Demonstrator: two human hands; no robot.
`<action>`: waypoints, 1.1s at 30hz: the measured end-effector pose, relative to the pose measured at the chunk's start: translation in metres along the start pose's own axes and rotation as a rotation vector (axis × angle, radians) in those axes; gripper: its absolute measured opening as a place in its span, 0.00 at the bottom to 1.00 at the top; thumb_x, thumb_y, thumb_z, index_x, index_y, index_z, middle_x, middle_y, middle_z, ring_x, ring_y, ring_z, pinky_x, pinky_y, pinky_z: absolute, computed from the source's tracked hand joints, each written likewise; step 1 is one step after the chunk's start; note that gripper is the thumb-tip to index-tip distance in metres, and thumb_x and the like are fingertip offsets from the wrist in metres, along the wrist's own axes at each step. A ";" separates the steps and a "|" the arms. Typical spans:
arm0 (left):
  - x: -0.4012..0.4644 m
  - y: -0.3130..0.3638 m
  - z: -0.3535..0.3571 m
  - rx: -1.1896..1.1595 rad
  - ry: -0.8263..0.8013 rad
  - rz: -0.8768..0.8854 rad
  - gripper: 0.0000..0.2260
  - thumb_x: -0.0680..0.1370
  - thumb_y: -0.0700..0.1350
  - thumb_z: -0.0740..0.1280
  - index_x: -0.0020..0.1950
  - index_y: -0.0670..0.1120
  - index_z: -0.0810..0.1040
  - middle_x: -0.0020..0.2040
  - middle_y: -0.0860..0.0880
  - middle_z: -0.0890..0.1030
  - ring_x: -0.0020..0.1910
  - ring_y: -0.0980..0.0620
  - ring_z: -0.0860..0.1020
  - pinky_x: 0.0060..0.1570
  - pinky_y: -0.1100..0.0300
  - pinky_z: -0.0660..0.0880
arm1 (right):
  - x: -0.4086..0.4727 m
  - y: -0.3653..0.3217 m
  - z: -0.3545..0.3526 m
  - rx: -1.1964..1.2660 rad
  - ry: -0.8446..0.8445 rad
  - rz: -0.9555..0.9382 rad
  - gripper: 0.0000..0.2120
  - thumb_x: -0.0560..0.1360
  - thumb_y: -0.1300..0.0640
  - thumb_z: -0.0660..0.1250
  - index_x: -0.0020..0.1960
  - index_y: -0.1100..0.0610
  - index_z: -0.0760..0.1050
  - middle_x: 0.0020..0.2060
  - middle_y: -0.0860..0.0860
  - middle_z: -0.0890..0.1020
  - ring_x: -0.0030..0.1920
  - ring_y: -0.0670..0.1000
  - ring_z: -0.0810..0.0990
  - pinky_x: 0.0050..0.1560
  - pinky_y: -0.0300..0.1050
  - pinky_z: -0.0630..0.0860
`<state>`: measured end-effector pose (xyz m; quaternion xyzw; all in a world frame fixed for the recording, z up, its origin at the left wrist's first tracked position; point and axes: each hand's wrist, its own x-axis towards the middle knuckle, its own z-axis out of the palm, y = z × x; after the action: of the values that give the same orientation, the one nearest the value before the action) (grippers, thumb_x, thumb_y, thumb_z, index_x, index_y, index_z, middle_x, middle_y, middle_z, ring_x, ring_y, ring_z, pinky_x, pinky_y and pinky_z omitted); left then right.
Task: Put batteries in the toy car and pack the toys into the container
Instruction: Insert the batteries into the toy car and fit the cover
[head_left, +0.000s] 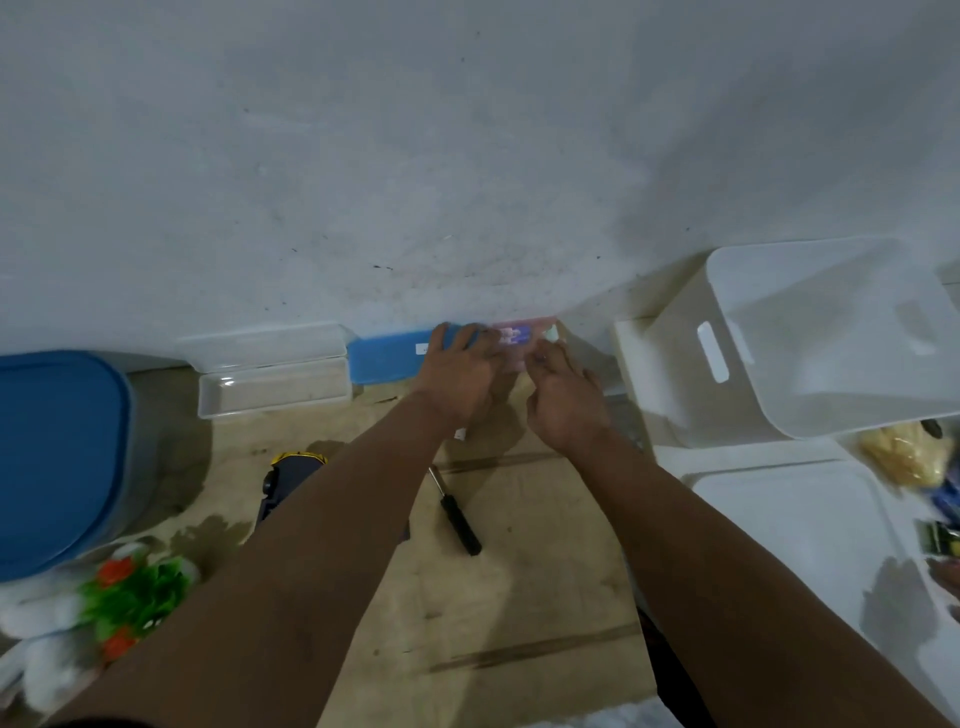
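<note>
A pink pack (514, 340) with a purple label leans at the foot of the wall; the blur hides what it contains. My left hand (457, 376) lies over its left end and the end of a blue box (384, 358); its grip is hidden. My right hand (566, 400) has its fingers spread, tips touching the pack's right lower edge. A black and yellow toy car (288, 483) sits on the floor, partly hidden under my left forearm. Right of it lies a black-handled screwdriver (457, 514). A white basket (779, 374) stands tilted at the right.
A clear lidded tray (272, 387) sits against the wall. A blue-lidded bin (57, 457) is at far left, with a white plush toy with green and orange parts (104, 608) below it. A white lid (795, 525) and a yellow plush toy (904, 457) lie at right.
</note>
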<state>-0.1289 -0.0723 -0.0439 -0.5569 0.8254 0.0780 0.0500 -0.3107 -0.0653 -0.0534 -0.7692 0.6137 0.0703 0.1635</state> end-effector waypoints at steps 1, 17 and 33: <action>-0.006 -0.005 -0.001 0.009 0.008 -0.023 0.25 0.81 0.50 0.66 0.78 0.50 0.70 0.80 0.46 0.67 0.80 0.41 0.61 0.78 0.38 0.53 | 0.002 -0.002 -0.005 0.002 -0.022 0.003 0.29 0.77 0.55 0.63 0.78 0.51 0.63 0.79 0.50 0.57 0.79 0.54 0.55 0.70 0.62 0.69; -0.160 -0.082 -0.010 -0.238 0.218 -0.419 0.20 0.74 0.51 0.67 0.64 0.47 0.82 0.63 0.45 0.81 0.62 0.38 0.76 0.59 0.43 0.71 | -0.051 -0.075 0.001 0.100 0.048 -0.033 0.19 0.76 0.54 0.66 0.67 0.49 0.75 0.64 0.50 0.75 0.62 0.56 0.76 0.59 0.53 0.76; -0.242 -0.085 0.022 -0.555 -0.166 -0.774 0.36 0.67 0.68 0.72 0.67 0.51 0.69 0.57 0.47 0.81 0.54 0.41 0.81 0.50 0.48 0.78 | -0.059 -0.177 0.060 0.035 -0.037 -0.118 0.27 0.72 0.67 0.66 0.69 0.50 0.71 0.64 0.53 0.75 0.58 0.60 0.78 0.46 0.49 0.75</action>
<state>0.0403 0.1215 -0.0309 -0.8073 0.4990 0.3151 -0.0094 -0.1478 0.0433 -0.0622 -0.7996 0.5655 0.0640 0.1920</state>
